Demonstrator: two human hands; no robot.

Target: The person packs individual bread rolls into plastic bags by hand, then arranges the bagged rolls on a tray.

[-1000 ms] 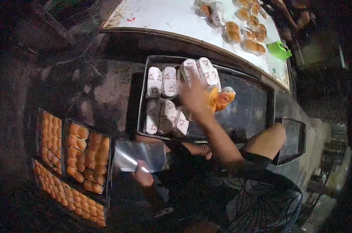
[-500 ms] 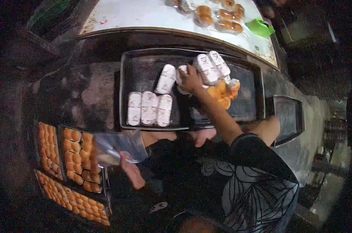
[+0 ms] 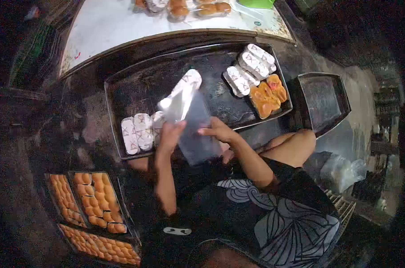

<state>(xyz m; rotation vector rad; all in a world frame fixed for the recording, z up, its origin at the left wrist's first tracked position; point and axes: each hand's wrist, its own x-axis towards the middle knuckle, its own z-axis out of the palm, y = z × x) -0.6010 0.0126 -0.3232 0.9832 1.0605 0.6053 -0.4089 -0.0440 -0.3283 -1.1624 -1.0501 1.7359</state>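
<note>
A clear plastic bag (image 3: pixel 196 134), blurred by motion, is spread between my two hands above the near side of a large black baking tray (image 3: pixel 155 64). My left hand (image 3: pixel 170 136) is closed on the bag's left edge. At its right edge, the fingers of my right hand (image 3: pixel 218 130) pinch the plastic. Just behind the bag lies a white pack with red print (image 3: pixel 191 80), partly covered by it. Similar white packs (image 3: pixel 142 129) sit in a row by my left hand. More white packs (image 3: pixel 251 67) are piled at the tray's right, beside golden-brown bread rolls (image 3: pixel 267 98).
Trays of bread rolls (image 3: pixel 100 201) stand at the lower left. A white table (image 3: pixel 117 31) beyond the tray carries bagged rolls (image 3: pixel 207 9) and a green object (image 3: pixel 256 3). On the right are a smaller dark tray (image 3: pixel 325 98) and crumpled clear plastic (image 3: pixel 343 172).
My right hand has left the white packs and come to the plastic bag. My left hand has brought the bag up from the lower left to over the tray. The view has shifted.
</note>
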